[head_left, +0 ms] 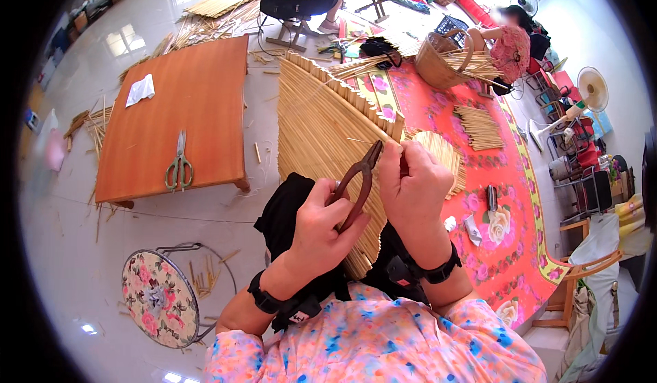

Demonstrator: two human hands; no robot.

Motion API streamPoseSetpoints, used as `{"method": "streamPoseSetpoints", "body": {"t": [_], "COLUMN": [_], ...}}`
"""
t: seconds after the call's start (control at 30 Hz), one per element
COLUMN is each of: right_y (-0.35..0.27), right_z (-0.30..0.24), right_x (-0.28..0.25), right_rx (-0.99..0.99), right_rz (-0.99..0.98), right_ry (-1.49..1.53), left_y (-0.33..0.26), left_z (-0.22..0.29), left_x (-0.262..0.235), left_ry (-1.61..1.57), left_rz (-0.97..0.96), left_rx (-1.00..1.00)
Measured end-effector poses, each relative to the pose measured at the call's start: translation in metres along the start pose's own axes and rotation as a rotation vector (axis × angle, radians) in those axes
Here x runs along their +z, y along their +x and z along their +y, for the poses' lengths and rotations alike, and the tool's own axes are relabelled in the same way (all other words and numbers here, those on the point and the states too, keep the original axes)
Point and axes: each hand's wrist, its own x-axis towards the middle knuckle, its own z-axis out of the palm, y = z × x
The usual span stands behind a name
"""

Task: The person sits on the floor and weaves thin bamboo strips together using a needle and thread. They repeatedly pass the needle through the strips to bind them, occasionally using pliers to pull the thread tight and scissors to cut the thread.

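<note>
Pliers [357, 185], gripped in the closed left hand [319, 229], run diagonally with jaws pointing up-right toward the right hand [410, 188], whose fingertips pinch a thin bamboo strip [400, 146] over the woven bamboo mat [321, 130]. Green scissors [179, 165] lie lengthwise on the low orange table [198, 89].

We found bright daylight, window glare on the floor [130, 37], sharp centre, fisheye bending and black rim.

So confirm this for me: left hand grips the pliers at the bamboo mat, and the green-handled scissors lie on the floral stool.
Not quite. The left hand does grip the pliers at the bamboo mat, but the head view shows the green-handled scissors lying on the low wooden table, not the floral stool.
</note>
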Motion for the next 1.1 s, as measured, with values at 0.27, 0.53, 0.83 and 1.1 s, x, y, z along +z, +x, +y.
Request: {"method": "streamPoseSetpoints", "body": {"t": [0.27, 0.53, 0.83, 1.1], "right_y": [-0.004, 0.008, 0.020, 0.034], "right_z": [-0.003, 0.020, -0.028, -0.016], "right_x": [0.002, -0.004, -0.028, -0.023], "right_rx": [-0.025, 0.125, -0.173, -0.354], "right_rz": [0.006, -0.076, -0.051, -0.118], "right_ry": [0.044, -0.075, 0.360, 0.256], "left_y": [-0.009, -0.010, 0.002, -0.007], "left_z": [0.005, 0.023, 0.035, 0.015], "left_x": [-0.017, -0.069, -0.067, -0.079], "left_ry": [0.077, 0.148, 0.073, 0.027], "left_rz": [0.047, 0.144, -0.096, -0.126], "left_rx": [0.026, -0.037, 0.124, 0.022]}}
